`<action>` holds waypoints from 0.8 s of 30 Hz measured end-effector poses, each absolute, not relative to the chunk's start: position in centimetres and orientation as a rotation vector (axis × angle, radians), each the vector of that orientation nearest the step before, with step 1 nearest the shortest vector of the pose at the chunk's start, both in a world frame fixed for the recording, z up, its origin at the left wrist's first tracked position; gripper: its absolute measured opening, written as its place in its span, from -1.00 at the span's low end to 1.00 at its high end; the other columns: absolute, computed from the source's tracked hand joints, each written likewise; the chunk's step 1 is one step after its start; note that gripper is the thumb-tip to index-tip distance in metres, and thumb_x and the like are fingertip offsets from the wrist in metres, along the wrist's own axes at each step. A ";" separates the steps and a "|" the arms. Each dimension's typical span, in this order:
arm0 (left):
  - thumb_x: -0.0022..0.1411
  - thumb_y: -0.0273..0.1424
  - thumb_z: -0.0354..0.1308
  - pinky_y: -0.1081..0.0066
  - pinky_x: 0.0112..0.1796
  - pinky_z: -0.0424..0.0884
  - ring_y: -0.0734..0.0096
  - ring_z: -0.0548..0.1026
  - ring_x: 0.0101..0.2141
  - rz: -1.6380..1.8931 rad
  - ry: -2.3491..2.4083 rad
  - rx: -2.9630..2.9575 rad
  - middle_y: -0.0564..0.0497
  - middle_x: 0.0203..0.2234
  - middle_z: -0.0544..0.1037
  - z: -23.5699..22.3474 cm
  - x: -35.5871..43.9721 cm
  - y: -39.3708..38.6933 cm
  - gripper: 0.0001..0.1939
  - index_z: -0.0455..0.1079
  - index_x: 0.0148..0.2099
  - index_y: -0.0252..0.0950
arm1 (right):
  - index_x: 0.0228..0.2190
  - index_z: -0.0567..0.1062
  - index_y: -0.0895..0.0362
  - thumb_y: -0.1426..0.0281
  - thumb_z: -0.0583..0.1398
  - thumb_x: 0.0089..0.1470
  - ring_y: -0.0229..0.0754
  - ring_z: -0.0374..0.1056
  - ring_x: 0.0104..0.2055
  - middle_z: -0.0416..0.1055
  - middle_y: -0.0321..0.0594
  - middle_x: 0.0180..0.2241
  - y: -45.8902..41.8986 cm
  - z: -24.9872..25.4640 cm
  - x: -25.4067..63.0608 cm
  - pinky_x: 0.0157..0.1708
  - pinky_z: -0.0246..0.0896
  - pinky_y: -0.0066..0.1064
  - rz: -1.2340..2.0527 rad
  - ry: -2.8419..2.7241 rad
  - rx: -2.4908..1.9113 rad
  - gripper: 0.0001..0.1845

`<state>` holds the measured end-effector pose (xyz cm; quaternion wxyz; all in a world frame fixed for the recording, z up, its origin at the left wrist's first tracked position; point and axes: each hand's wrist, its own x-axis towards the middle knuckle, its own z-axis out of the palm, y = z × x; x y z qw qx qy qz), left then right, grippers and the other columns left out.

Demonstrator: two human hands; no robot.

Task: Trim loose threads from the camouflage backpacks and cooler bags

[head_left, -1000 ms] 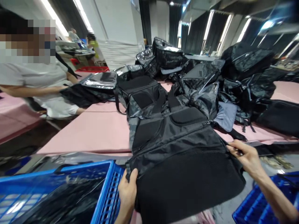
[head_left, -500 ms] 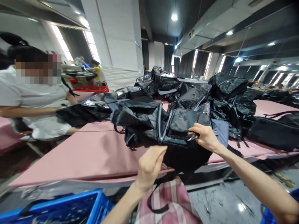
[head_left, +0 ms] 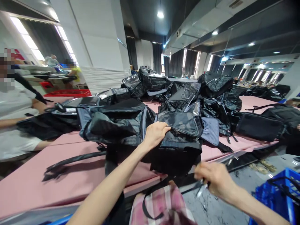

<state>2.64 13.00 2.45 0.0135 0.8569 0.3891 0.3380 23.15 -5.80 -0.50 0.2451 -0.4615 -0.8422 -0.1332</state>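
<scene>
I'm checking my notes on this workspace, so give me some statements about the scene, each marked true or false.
1. The left hand is on the dark bag. True.
2. The right hand holds nothing. False: it holds a small metallic object, blurred in this view.
3. The table covering is white. False: it is pink.
4. Plaid cloth shows at the bottom of the picture. True.
5. The crate at the lower right is yellow. False: it is blue.
</scene>
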 end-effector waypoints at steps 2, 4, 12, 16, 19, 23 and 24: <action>0.22 -0.26 -0.05 0.47 -0.40 0.17 0.39 0.42 -0.40 0.954 1.195 2.562 0.01 -0.46 0.54 3.1 3.1 13.0 -0.68 0.46 -0.41 -0.26 | -0.40 0.47 0.06 0.51 0.07 0.07 -0.36 0.31 -0.56 0.43 -0.35 -0.55 -6.5 -1.1 23.0 -0.57 0.13 -0.56 0.040 -2.245 -1.217 -0.81; 0.20 -0.26 -0.05 0.48 -0.41 0.15 0.40 0.43 -0.42 0.893 1.175 2.472 0.03 -0.48 0.55 3.5 3.3 12.9 -0.67 0.47 -0.41 -0.26 | -0.31 0.47 0.07 0.47 0.10 0.08 -0.32 0.37 -0.47 0.46 -0.30 -0.46 -5.9 -0.8 23.2 -0.47 0.23 -0.54 0.072 -1.969 -1.285 -0.83; 0.15 -0.22 -0.06 0.48 -0.40 0.14 0.39 0.43 -0.41 0.874 1.215 2.353 0.04 -0.48 0.56 3.4 3.3 12.6 -0.65 0.49 -0.41 -0.26 | -0.34 0.51 0.06 0.40 0.09 0.11 -0.32 0.40 -0.45 0.48 -0.31 -0.46 -3.7 1.1 20.7 -0.45 0.27 -0.56 0.427 -2.075 -1.044 -0.82; 0.14 -0.19 -0.08 0.48 -0.40 0.16 0.38 0.44 -0.41 0.894 1.227 2.327 0.04 -0.48 0.56 3.2 3.2 12.6 -0.63 0.48 -0.42 -0.26 | -0.22 0.47 0.07 0.26 0.16 0.05 -0.22 0.39 -0.45 0.47 -0.24 -0.41 -3.1 -0.1 21.6 -0.46 0.25 -0.45 -0.070 -1.668 -1.408 -0.75; 0.14 -0.18 -0.08 0.47 -0.41 0.15 0.36 0.44 -0.42 0.874 1.243 2.334 0.03 -0.50 0.55 3.2 3.2 12.7 -0.62 0.48 -0.42 -0.27 | -0.09 0.36 0.09 0.20 0.16 0.03 -0.13 0.39 -0.35 0.44 -0.16 -0.32 -2.4 -1.3 22.4 -0.42 0.23 -0.38 -0.367 -1.551 -1.613 -0.60; 0.14 -0.18 -0.08 0.46 -0.40 0.15 0.35 0.44 -0.40 0.866 1.247 2.335 0.02 -0.48 0.56 3.2 3.2 12.7 -0.63 0.48 -0.40 -0.26 | -0.24 0.41 0.10 0.32 0.09 0.12 -0.14 0.36 -0.30 0.41 -0.15 -0.30 -2.1 -1.9 21.8 -0.36 0.19 -0.38 -0.551 -1.548 -1.638 -0.82; 0.14 -0.18 -0.08 0.46 -0.40 0.16 0.34 0.44 -0.40 0.861 1.254 2.337 0.02 -0.48 0.56 3.2 3.2 12.7 -0.63 0.49 -0.40 -0.26 | -0.27 0.43 0.10 0.34 0.10 0.11 -0.16 0.35 -0.32 0.41 -0.16 -0.32 -2.1 -1.9 21.6 -0.37 0.17 -0.38 -0.597 -1.539 -1.632 -0.85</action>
